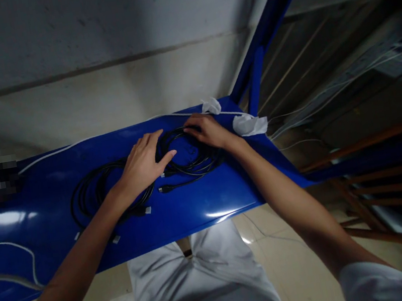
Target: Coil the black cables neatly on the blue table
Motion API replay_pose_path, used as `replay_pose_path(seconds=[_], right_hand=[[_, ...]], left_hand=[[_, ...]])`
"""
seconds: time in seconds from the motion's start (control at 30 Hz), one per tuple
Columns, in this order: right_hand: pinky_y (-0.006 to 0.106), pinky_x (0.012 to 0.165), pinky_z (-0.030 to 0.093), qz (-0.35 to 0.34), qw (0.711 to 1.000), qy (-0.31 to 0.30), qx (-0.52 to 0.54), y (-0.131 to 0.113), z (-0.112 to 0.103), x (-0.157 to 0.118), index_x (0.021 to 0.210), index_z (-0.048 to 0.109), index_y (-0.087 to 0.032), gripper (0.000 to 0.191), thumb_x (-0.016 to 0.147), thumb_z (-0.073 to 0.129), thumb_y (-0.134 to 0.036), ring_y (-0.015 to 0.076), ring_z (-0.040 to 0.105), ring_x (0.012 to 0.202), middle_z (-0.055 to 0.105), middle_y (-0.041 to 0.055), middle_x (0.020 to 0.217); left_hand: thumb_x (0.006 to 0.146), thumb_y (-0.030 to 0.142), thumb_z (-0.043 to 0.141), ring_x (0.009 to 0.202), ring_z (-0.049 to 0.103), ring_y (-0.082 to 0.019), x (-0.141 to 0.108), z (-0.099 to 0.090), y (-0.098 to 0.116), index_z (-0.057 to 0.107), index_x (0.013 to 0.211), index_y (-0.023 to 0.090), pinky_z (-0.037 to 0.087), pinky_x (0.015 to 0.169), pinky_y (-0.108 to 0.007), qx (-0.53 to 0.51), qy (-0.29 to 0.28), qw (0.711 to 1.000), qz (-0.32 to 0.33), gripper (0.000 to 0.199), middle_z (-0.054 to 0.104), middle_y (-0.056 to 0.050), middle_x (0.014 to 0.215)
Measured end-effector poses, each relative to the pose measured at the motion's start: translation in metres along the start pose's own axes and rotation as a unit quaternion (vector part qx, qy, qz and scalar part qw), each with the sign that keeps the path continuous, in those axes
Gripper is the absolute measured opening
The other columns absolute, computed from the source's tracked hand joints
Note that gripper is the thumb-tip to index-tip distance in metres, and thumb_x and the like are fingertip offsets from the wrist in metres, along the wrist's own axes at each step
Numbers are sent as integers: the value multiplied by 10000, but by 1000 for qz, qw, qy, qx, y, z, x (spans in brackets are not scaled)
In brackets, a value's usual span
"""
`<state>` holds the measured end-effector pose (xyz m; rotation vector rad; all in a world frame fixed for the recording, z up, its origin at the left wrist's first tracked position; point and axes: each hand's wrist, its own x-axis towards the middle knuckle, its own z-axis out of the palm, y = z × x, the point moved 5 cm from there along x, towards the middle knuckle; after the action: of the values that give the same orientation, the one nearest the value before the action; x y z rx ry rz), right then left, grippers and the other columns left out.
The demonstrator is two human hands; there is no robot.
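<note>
Two coils of black cable lie side by side on a blue metal table [195, 210]. My right hand [207, 129] has its fingers curled over the upper right of the right-hand coil [202, 160], gripping the cable there. My left hand [144, 162] reaches over the gap between the coils, thumb and fingers spread, by the left side of that coil; whether it touches the cable I cannot tell. Partly under my left hand and forearm is the left-hand coil [79, 198]. A plug [169, 188] of the right-hand coil points left. Pale plug ends [148, 210] stick out from the left-hand coil.
Crumpled white paper or tissue [250, 125] sits at the table's right end, with a smaller piece [211, 105] behind. A white cable [63, 149] runs along the back edge. Grey-white cables [11, 279] loop at the left. Blue frame posts [256, 80] rise at right; wooden slats [386, 190] stand beyond.
</note>
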<state>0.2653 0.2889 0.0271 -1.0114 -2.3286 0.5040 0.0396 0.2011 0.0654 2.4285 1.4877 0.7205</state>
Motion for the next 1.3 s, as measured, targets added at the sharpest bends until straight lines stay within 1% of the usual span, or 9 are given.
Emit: replay_pose_path(seconds=[0.17,0.33,0.6,0.77,0.93,1.03,1.1,1.17,1.3], right_hand=[[390,989,500,11,999,-29,-13,-9,6,-1,1202,747,-147,302,1103,552,-355,277,677,1051,735,153,1185],[405,986,502,28,997,-63,-46,-16,12,-4,1202,722,-161,269,1070,627,-376,300,653,1068,689,154,1209],[423,958,506,35,996,-62,-44,-30,7,-4,1243,635,-201,242,1131,482,-352,322,655,1062,691,152,1208],[397,836,503,90,993,-65,-45,-31,6,-6,1365,574,-201,335,1147,444,-421,314,676,889,737,119,1034],[388,850,488,89,994,-54,-42,-35,4,-5,1354,613,-198,401,1147,439,-493,323,690,945,741,133,1082],[365,832,467,91,995,-39,-23,-42,2,-5,1311,654,-189,458,1149,425,-551,288,676,891,731,113,1025],[348,800,456,84,996,-19,-4,-49,1,-5,1275,678,-186,483,1142,441,-585,252,649,823,719,92,977],[337,759,449,59,998,13,23,-55,1,-5,1224,699,-187,490,1129,472,-611,221,617,766,707,72,936],[326,694,447,4,994,73,83,-63,3,-5,1112,719,-193,467,1101,554,-630,191,587,702,692,43,860]], left_hand=[[1024,329,693,1188,720,-286,-5,15,-11,636,1456,177,571,1084,-470,-53,2,999,-12,462,765,-124,1294],[1040,270,658,1185,711,-284,-14,17,-9,693,1369,187,555,1124,-496,-51,6,999,0,342,766,-107,1266],[1081,272,590,1291,640,-318,-20,17,1,593,1495,165,546,1144,-490,-19,9,1000,8,428,671,-143,1368],[1065,279,610,1350,619,-330,-20,16,-2,512,1571,174,520,1191,-510,-29,25,999,-13,526,628,-157,1465],[1069,292,605,1381,623,-333,-20,19,-4,455,1618,186,508,1208,-536,-50,30,998,-13,579,640,-161,1487],[1066,302,626,1390,639,-316,-19,18,-3,455,1617,207,511,1212,-518,-95,37,995,-15,585,645,-149,1510],[1078,298,611,1283,709,-268,-19,17,-1,466,1607,211,549,1162,-456,-149,34,988,-18,555,688,-131,1458],[1102,303,574,1057,773,-202,-18,16,0,475,1600,210,601,1033,-372,-210,21,977,-30,516,759,-94,1308],[1137,419,535,654,679,-128,-18,12,0,568,1524,209,557,698,-256,-287,6,954,-81,442,759,0,885]])
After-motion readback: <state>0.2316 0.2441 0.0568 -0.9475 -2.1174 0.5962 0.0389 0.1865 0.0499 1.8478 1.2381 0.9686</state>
